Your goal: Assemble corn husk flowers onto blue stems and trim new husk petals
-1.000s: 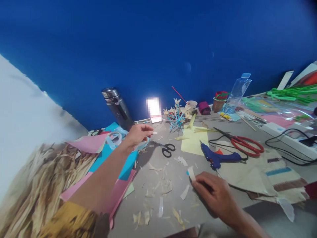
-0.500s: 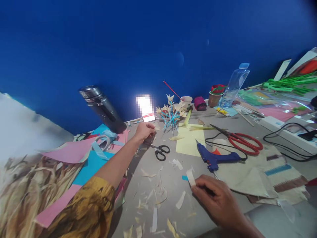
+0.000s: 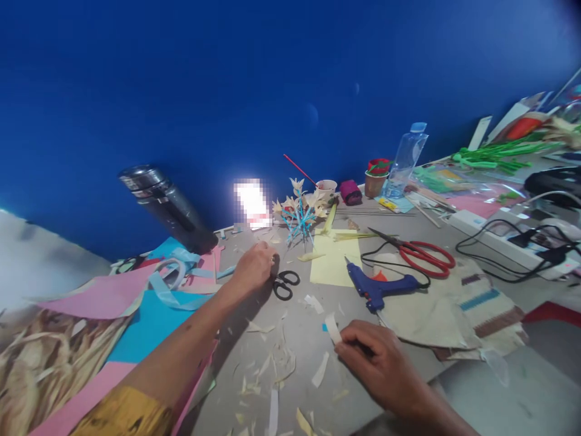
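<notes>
In the head view my right hand [image 3: 379, 360] pinches a short pale strip [image 3: 333, 329] between thumb and fingertips, held over the table. A small blue piece [image 3: 324, 327] shows just behind that strip. My left hand [image 3: 256, 266] is closed with its back towards me, its fingertips hidden. It rests beside the black-handled scissors [image 3: 285, 284], and its fingers cover where the blades lie. Beyond it stands a cluster of pale husk-like flowers with blue stems [image 3: 302, 221]. A blue glue gun [image 3: 381, 287] lies above my right hand, on its side.
Red-handled scissors [image 3: 426, 257] lie at the right, beside a cloth [image 3: 454, 309]. A yellow sheet [image 3: 331, 266] is in the middle. Pale scraps [image 3: 284, 360] litter the front. Left are a tape roll [image 3: 167, 272], blue paper [image 3: 140, 330] and a dark flask [image 3: 167, 209]. A bottle [image 3: 406, 163] stands behind.
My left hand has drawn back towards me, closer to the black-handled scissors. My right hand still holds the pale strip. The whole view has swung to the right.
</notes>
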Action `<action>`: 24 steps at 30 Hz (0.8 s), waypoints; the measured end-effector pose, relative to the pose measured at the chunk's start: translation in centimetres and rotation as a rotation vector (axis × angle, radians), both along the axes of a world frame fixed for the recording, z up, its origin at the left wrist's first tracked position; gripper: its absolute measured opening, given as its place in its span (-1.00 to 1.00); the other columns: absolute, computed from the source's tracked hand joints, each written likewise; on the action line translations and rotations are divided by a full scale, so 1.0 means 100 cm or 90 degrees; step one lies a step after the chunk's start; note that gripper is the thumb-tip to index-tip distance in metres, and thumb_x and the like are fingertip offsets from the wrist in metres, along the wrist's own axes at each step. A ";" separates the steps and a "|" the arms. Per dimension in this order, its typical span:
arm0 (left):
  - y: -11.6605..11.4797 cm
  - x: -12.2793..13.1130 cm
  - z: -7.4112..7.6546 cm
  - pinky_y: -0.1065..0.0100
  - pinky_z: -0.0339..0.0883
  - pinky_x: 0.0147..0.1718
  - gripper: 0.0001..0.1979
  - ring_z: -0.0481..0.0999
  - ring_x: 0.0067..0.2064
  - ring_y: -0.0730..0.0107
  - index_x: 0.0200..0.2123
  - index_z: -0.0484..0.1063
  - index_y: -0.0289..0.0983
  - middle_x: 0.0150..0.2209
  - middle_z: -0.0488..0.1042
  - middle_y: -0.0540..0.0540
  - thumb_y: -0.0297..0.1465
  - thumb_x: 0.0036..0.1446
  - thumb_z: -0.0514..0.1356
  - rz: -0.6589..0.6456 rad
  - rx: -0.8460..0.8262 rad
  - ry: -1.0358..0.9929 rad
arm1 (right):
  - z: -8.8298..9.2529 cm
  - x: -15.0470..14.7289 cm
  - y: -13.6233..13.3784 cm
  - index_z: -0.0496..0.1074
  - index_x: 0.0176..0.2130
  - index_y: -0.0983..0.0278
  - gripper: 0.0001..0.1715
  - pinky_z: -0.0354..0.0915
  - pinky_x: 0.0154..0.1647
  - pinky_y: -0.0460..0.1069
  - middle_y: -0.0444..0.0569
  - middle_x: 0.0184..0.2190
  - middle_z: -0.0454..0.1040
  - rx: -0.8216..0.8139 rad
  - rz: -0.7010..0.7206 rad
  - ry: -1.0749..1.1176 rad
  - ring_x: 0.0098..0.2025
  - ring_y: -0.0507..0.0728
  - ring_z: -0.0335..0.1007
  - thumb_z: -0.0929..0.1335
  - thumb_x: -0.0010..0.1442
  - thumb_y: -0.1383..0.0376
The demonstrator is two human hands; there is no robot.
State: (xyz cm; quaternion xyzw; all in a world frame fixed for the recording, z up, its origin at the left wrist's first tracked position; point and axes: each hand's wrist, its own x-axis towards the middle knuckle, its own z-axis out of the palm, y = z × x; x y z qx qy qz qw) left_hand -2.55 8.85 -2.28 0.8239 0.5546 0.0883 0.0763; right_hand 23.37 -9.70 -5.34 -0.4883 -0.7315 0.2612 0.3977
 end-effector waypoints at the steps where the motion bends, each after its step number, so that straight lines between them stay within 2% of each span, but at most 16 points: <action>1: 0.001 0.002 -0.001 0.26 0.32 -0.05 -0.78 0.50 -0.11 0.19 -0.32 0.53 -0.24 -0.21 0.53 -0.17 -0.51 0.07 0.08 0.008 0.002 0.011 | 0.001 0.000 0.000 0.35 -0.48 0.26 -0.73 0.13 -0.47 -0.11 -0.18 -0.58 0.32 -0.005 -0.001 0.000 -0.54 -0.01 0.25 0.32 0.27 0.30; 3: 0.003 0.005 0.002 0.25 0.32 -0.13 -0.80 0.49 -0.18 0.19 -0.37 0.48 -0.27 -0.25 0.51 -0.18 -0.53 0.06 0.05 0.011 -0.003 0.032 | 0.001 -0.001 0.000 0.35 -0.48 0.26 -0.74 0.12 -0.46 -0.11 -0.18 -0.58 0.32 -0.012 -0.005 -0.001 -0.53 -0.01 0.25 0.32 0.26 0.31; 6: 0.002 0.007 0.018 0.27 0.29 -0.20 -0.84 0.47 -0.23 0.21 -0.40 0.43 -0.26 -0.31 0.50 -0.14 -0.52 0.03 0.05 -0.001 -0.012 0.009 | 0.001 -0.001 0.000 0.36 -0.48 0.26 -0.74 0.12 -0.46 -0.11 -0.16 -0.57 0.34 -0.013 -0.009 0.002 -0.51 0.00 0.25 0.32 0.25 0.31; 9: -0.014 0.003 0.039 0.29 0.28 -0.26 -0.84 0.45 -0.29 0.25 -0.38 0.43 -0.24 -0.37 0.49 -0.08 -0.45 0.05 0.05 0.024 -0.017 -0.080 | 0.001 0.001 -0.001 0.39 -0.47 0.27 -0.75 0.13 -0.45 -0.09 -0.14 -0.56 0.35 -0.002 -0.009 0.009 -0.50 0.01 0.25 0.32 0.26 0.29; 11: -0.030 -0.002 0.048 0.31 0.30 -0.28 -0.84 0.44 -0.33 0.28 -0.36 0.46 -0.23 -0.41 0.49 -0.03 -0.40 0.05 0.08 0.001 -0.113 -0.114 | 0.000 0.003 -0.001 0.41 -0.46 0.27 -0.76 0.14 -0.44 -0.09 -0.13 -0.55 0.38 0.001 -0.004 0.012 -0.49 0.02 0.26 0.33 0.25 0.29; 13: -0.049 -0.005 0.046 0.30 0.32 -0.26 -0.81 0.45 -0.32 0.27 -0.34 0.49 -0.22 -0.39 0.51 -0.03 -0.41 0.05 0.07 0.000 -0.168 -0.114 | -0.001 0.004 -0.001 0.43 -0.44 0.27 -0.76 0.15 -0.44 -0.09 -0.12 -0.54 0.40 -0.002 0.004 0.008 -0.49 0.02 0.27 0.33 0.26 0.27; 16: -0.084 -0.002 0.028 0.18 0.32 -0.03 -0.73 0.47 -0.11 0.17 -0.26 0.52 -0.24 -0.20 0.54 -0.16 -0.43 0.15 0.01 0.009 -0.072 -0.123 | -0.002 0.006 0.001 0.45 -0.43 0.27 -0.74 0.18 -0.43 -0.08 -0.08 -0.52 0.44 -0.002 0.014 -0.002 -0.48 0.04 0.30 0.32 0.27 0.24; 18: -0.113 0.001 0.017 0.14 0.25 0.11 -0.68 0.43 0.03 0.14 -0.13 0.51 -0.23 -0.05 0.51 -0.21 -0.41 0.22 -0.02 -0.011 -0.057 -0.143 | -0.002 0.006 0.001 0.46 -0.43 0.27 -0.72 0.19 -0.42 -0.08 -0.08 -0.52 0.45 0.004 0.009 -0.006 -0.48 0.05 0.30 0.32 0.28 0.20; 21: -0.155 -0.001 0.014 0.17 0.29 0.12 -0.65 0.44 0.07 0.19 -0.03 0.49 -0.18 0.01 0.50 -0.17 -0.35 0.31 -0.05 -0.065 -0.110 -0.246 | 0.000 0.008 -0.001 0.46 -0.43 0.26 -0.71 0.21 -0.42 -0.07 -0.09 -0.52 0.46 0.002 -0.011 0.007 -0.49 0.05 0.30 0.33 0.27 0.17; 22: -0.167 -0.005 0.016 0.20 0.31 0.10 -0.66 0.46 0.07 0.21 -0.04 0.50 -0.17 0.02 0.51 -0.15 -0.34 0.32 -0.04 -0.043 -0.112 -0.290 | 0.001 0.009 -0.002 0.46 -0.42 0.26 -0.71 0.22 -0.41 -0.07 -0.09 -0.51 0.47 -0.001 -0.018 0.016 -0.48 0.05 0.30 0.33 0.27 0.17; 24: -0.187 -0.018 0.022 0.21 0.35 0.08 -0.71 0.50 0.03 0.21 -0.09 0.52 -0.16 -0.03 0.55 -0.12 -0.30 0.30 0.02 0.116 -0.041 -0.387 | 0.003 0.010 -0.003 0.46 -0.41 0.26 -0.71 0.23 -0.40 -0.08 -0.09 -0.49 0.47 -0.009 -0.033 0.034 -0.47 0.05 0.32 0.33 0.28 0.16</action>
